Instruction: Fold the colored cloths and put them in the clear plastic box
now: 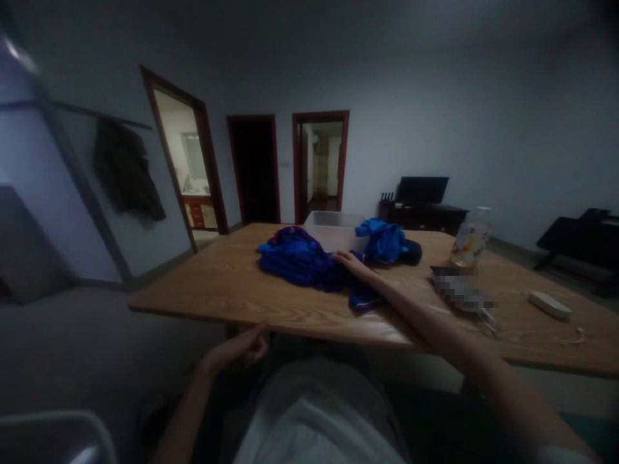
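A crumpled dark blue garment [294,259] with pink-red trim lies on the wooden table [207,283]. My right hand [352,263] reaches across the table and has its bent fingers closed on the right part of that garment. The garment's lower end, with a pale stripe, hangs toward me under my forearm. My left hand [242,347] is at the table's front edge, holding nothing, with one finger stretched out and the others loosely curled. Behind the garment stands a translucent plastic bin [333,225]. Brighter blue clothing [384,240] lies bunched at the bin's right side.
To the right are a clear bottle [471,238] with a printed label, a blurred-out flat item [459,290], a white oblong case [550,305] and a small white cord [574,336]. A chair rail [53,415] shows at lower left.
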`<state>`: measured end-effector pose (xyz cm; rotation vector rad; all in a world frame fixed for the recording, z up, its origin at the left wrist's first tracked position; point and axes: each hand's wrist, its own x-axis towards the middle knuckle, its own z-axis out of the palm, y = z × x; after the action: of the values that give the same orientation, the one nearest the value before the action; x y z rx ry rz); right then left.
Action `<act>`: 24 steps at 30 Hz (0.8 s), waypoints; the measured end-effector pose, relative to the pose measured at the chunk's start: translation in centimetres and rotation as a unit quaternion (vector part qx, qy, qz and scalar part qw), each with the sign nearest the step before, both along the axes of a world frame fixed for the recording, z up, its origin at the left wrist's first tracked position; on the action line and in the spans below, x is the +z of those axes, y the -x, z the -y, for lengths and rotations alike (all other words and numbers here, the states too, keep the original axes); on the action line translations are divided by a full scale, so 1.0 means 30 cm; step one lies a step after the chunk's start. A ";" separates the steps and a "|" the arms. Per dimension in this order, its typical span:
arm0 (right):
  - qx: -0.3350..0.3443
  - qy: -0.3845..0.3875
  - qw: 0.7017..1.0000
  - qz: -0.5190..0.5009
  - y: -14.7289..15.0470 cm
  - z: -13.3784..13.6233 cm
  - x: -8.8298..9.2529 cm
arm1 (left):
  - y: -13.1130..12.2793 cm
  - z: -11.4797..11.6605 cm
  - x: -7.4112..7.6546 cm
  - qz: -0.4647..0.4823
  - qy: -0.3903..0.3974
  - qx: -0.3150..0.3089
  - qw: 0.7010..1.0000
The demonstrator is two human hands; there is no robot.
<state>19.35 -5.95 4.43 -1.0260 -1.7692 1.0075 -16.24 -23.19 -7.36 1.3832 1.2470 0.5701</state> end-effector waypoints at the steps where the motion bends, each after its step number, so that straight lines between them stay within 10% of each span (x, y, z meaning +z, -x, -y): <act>1: -0.001 0.005 1.000 0.007 0.004 0.010 0.009 | -0.017 0.008 0.046 -0.040 -0.006 -0.098 0.994; 5: -0.016 -0.002 1.000 0.005 0.017 0.072 0.035 | -0.121 0.010 0.269 -0.074 -0.027 -0.317 0.945; 9: -0.021 -0.010 1.000 0.000 -0.058 0.203 0.027 | -0.271 -0.118 0.440 -0.072 -0.241 -0.222 0.942; 12: 0.016 -0.032 0.999 -0.022 -0.190 0.334 0.006 | -0.394 -0.331 0.488 -0.149 -0.467 -0.108 0.865; 15: 0.026 -0.038 0.999 -0.027 -0.292 0.425 -0.009 | -0.493 -0.569 0.467 -0.266 -0.586 -0.023 0.765; 19: 0.005 -0.043 0.999 -0.030 -0.251 0.392 -0.011 | -0.564 -0.764 0.348 -0.261 -0.523 0.011 0.811; 24: -0.035 -0.049 0.998 -0.024 -0.059 0.208 0.009 | -0.578 -0.784 0.210 -0.248 -0.504 -0.045 0.826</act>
<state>21.12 -12.20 4.70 -0.9880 -1.7148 0.8852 1.10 0.32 -1.04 2.5991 1.3063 0.9023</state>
